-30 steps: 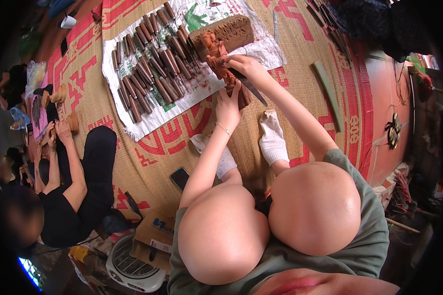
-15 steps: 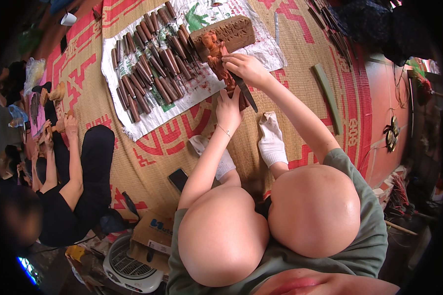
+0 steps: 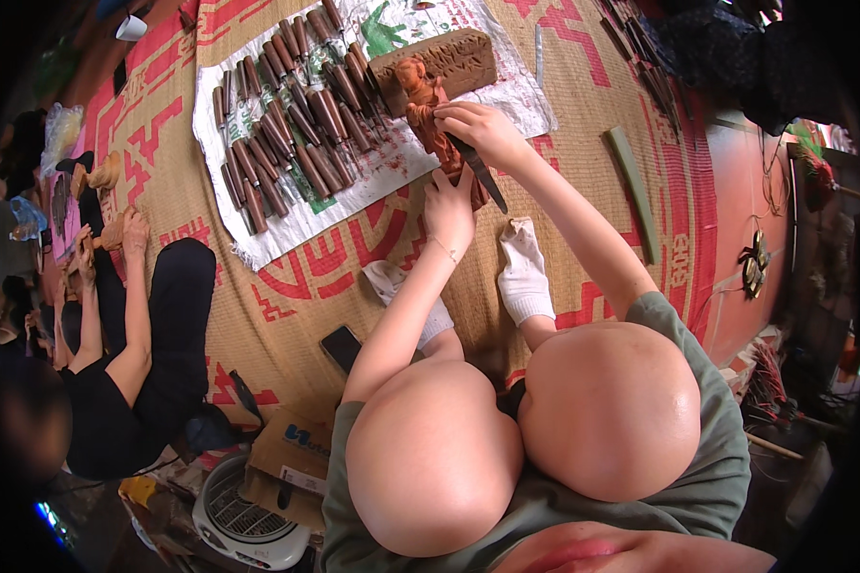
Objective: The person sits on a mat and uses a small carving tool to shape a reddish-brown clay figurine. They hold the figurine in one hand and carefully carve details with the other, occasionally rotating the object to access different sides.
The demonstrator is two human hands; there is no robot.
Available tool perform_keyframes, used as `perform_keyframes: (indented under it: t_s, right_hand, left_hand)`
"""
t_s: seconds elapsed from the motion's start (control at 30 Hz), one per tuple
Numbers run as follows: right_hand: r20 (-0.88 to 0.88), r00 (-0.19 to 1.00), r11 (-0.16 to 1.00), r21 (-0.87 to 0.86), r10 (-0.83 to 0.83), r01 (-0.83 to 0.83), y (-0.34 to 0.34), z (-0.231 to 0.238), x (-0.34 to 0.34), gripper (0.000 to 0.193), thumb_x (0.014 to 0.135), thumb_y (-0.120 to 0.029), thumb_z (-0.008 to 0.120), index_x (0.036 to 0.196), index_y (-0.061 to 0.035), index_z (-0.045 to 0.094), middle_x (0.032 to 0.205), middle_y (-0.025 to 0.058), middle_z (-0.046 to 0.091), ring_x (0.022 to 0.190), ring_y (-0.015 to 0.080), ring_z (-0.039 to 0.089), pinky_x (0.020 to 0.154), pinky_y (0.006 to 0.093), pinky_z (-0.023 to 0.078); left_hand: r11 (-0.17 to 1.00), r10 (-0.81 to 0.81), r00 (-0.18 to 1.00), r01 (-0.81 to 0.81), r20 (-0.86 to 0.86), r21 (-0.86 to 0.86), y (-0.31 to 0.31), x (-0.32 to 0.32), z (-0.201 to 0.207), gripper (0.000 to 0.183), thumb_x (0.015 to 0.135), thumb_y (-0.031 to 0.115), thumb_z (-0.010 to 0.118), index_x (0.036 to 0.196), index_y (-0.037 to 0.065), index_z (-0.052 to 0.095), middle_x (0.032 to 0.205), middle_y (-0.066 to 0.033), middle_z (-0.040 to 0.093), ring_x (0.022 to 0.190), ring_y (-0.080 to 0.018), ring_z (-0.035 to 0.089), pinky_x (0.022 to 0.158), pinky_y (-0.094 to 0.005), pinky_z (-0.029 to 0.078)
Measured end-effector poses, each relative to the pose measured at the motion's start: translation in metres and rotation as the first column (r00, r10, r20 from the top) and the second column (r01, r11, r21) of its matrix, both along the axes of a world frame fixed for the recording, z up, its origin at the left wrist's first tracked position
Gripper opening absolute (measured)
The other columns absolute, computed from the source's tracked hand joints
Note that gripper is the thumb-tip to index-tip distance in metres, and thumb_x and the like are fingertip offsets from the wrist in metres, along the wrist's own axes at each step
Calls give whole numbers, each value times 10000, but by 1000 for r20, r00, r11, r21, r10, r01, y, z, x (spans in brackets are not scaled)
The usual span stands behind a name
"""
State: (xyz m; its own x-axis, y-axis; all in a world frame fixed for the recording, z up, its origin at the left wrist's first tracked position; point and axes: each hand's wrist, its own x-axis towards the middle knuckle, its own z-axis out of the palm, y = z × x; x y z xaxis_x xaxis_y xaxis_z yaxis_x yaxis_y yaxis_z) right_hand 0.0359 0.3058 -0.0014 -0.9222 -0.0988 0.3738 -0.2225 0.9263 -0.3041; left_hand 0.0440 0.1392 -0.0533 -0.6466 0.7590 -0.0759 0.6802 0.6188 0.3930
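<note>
A reddish-brown carved wooden figurine (image 3: 422, 95) leans against a worn, grooved wooden block (image 3: 463, 59). My left hand (image 3: 449, 208) is closed round its lower end, nearest me. At its upper right side my right hand (image 3: 487, 134) grips a dark, flat, pointed blade (image 3: 488, 180), perhaps a file. The blade's point sticks out below the right hand, toward my feet; its other end is hidden by my fingers. Left of the figurine, several wood-handled chisels (image 3: 327, 116) lie in rows on a white sheet (image 3: 258, 234).
The patterned straw mat (image 3: 583, 172) spreads under everything. On it lie a green curved strip (image 3: 633, 191) to the right and a phone (image 3: 342, 350) by my left arm. A cardboard box (image 3: 291, 458) and white heater-like appliance (image 3: 248, 520) stand lower left. A co-worker (image 3: 129, 382) sits at left, hands on wood.
The blade and my right hand have shifted slightly right against the figurine, whose upper part now leans a little further right. Both hands keep their hold. The co-worker's hands have moved slightly.
</note>
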Motion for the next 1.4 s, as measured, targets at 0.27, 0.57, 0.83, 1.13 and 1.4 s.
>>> perform_keyframes:
  t_s: [0.27, 0.57, 0.83, 1.13, 1.4]
  right_hand:
    - [-8, 1000, 1000, -25, 14, -14, 0, -7, 8, 254, 778, -63, 529, 1022, -27, 590, 1147, 113, 617, 1114, 280, 567, 926, 361, 482]
    - [97, 995, 991, -132, -8, 21, 3, -1, 7, 288, 766, -72, 528, 1045, -33, 584, 1168, 107, 613, 1099, 294, 570, 907, 367, 484]
    - [133, 991, 989, -142, -19, 38, 10, -8, 23, 257, 777, -81, 514, 1018, -44, 594, 1141, 108, 624, 1076, 307, 577, 886, 373, 491]
    - [73, 997, 990, -139, -8, 18, 15, -8, 8, 294, 770, -85, 534, 1052, -31, 599, 1138, 127, 620, 1070, 311, 579, 870, 386, 493]
    - [95, 995, 977, -205, -38, 57, 13, -5, 16, 284, 769, -101, 545, 1039, -46, 613, 1025, 113, 630, 975, 312, 603, 836, 385, 492]
  left_hand:
    - [999, -30, 999, 29, -17, -30, 2, 0, 0, 779, 675, 135, 764, 1361, 172, 397, 1075, -222, 422, 873, -405, 535, 710, -443, 516]
    - [998, -11, 999, 9, -41, -62, 5, 3, -3, 783, 649, 145, 784, 1336, 180, 411, 1080, -211, 424, 863, -383, 542, 709, -428, 519]
    - [997, -32, 996, 26, -88, -68, 5, 4, 0, 801, 649, 137, 781, 1350, 191, 398, 1085, -217, 418, 858, -374, 544, 672, -406, 528]
    - [991, -22, 996, 9, -91, -137, 13, 10, -1, 809, 667, 127, 756, 1383, 200, 386, 1115, -224, 418, 861, -381, 546, 681, -406, 532]
    - [988, -24, 994, 8, -106, -153, 14, 8, 0, 774, 685, 110, 730, 1379, 195, 399, 1123, -234, 414, 844, -382, 548, 685, -392, 533]
